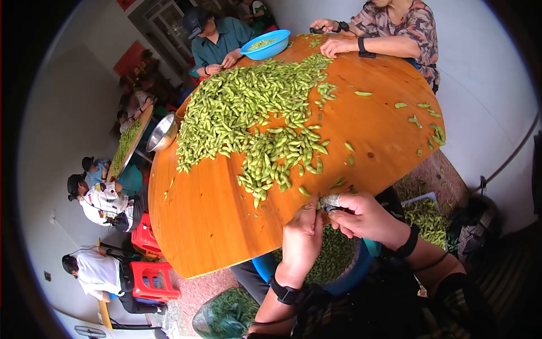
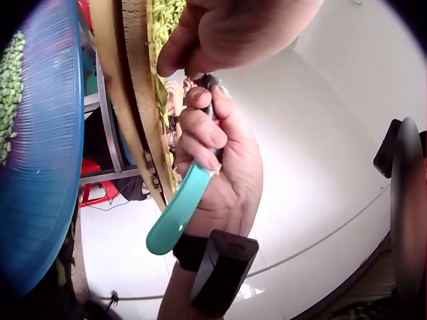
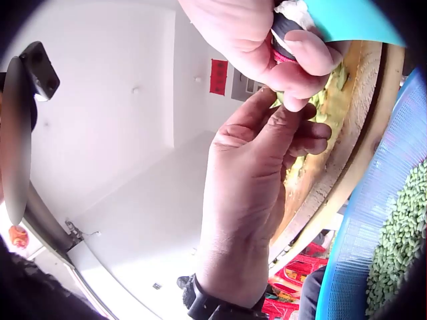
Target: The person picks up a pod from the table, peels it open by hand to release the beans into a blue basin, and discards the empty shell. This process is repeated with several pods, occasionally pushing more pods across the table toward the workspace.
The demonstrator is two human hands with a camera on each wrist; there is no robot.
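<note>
At the near table edge in the head view, my left hand (image 1: 305,234) and right hand (image 1: 367,217) meet. In the right wrist view, the left hand (image 3: 243,173) pinches a small green pod (image 3: 279,99) between thumb and fingertips. Right-hand fingers (image 3: 310,53) touch beside it, curled round a tool with a teal handle (image 3: 357,20) and a dark part. The left wrist view shows this handle (image 2: 179,210) sticking out below the right hand (image 2: 223,147); the left hand (image 2: 247,33) is above. The tool's working end is mostly hidden.
Green pods (image 1: 243,107) lie heaped on the wooden table (image 1: 203,226). Below its near edge is a blue basket (image 1: 339,285) of shelled beans. A blue bowl (image 1: 268,51) and two seated people are across the table. A crate of pods (image 1: 426,220) stands right.
</note>
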